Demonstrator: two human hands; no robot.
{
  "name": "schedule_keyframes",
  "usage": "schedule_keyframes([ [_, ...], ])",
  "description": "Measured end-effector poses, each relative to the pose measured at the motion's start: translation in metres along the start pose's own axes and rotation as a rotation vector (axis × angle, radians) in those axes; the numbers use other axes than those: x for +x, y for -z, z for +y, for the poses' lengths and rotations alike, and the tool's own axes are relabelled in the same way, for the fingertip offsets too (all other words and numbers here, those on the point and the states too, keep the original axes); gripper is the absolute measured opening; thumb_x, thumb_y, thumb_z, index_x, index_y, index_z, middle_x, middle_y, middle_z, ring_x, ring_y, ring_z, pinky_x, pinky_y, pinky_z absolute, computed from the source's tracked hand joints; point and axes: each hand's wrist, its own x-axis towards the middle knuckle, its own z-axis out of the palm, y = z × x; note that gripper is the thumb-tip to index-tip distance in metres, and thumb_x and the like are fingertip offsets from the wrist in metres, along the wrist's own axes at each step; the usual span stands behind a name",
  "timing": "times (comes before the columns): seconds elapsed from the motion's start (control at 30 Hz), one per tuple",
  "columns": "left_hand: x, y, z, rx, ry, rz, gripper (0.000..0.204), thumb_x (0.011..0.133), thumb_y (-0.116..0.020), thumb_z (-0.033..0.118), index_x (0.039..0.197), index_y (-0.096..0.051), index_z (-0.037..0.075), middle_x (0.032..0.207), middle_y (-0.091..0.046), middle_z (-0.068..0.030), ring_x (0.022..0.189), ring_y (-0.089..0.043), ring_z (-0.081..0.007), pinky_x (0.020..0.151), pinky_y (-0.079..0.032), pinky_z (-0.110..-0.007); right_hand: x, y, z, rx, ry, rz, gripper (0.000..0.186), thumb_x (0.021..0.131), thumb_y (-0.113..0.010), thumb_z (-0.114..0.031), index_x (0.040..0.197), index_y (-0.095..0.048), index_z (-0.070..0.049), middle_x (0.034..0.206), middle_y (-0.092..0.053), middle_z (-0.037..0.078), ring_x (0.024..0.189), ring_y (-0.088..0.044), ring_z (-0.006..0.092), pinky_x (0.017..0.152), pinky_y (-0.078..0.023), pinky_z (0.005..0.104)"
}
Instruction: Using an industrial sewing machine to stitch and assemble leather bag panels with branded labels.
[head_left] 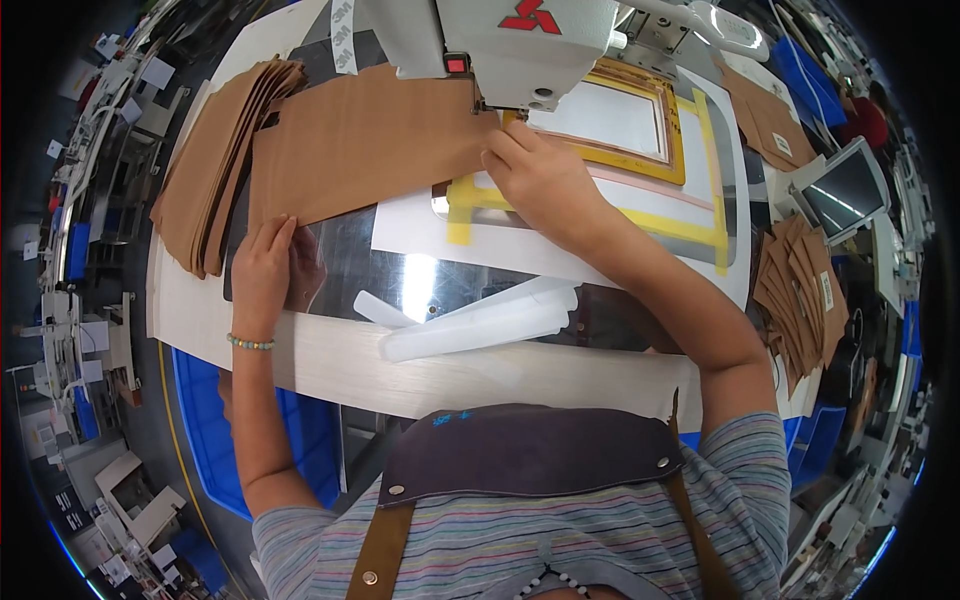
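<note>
A brown sheet (365, 140) lies angled across the dark shiny bed (350, 260), its right end beside the needle area of a white sewing machine head (540, 50). My left hand (265, 265) grips its lower left edge with fingertips on top. My right hand (545, 185) has its fingers closed at the sheet's right end, just below the presser area, which partly hides what they touch. Behind that hand a yellow frame (672, 130) rests on a white board edged with yellow tape (630, 222). Loose white strips (470, 320) lie near the bed's front.
Stacked brown pieces (200, 170) stand at the left, with more piles at the upper right (765, 115) and lower right (800, 295). A small screen (840, 190) is on the right. A blue bin (215, 440) sits below the pale table edge (440, 385). Other workstations line both sides.
</note>
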Motion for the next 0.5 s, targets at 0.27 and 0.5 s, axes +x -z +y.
schedule_keyframes([
  [0.27,0.005,0.007,0.010,-0.131,0.084,-0.021,0.025,0.096,-0.072,0.010,0.118,-0.074,-0.002,0.117,-0.072,-0.0125,0.105,-0.070,-0.0334,0.090,-0.058,-0.040,0.002,0.016,0.003,0.158,-0.160,0.141,0.011,0.077,-0.072,-0.006,0.087,-0.069,-0.008,0.095,-0.062,0.004,0.093,-0.067,0.0216,0.070,-0.059,0.0341],
  [0.5,0.000,-0.012,0.005,0.069,0.123,-0.010,0.030,0.091,-0.069,0.003,0.121,-0.072,0.001,0.110,-0.071,-0.0113,0.100,-0.069,-0.0314,0.087,-0.058,-0.040,-0.013,0.008,0.007,0.084,0.028,0.056,0.011,0.075,-0.072,-0.006,0.084,-0.067,-0.009,0.090,-0.061,0.003,0.092,-0.065,0.0203,0.069,-0.058,0.0332],
])
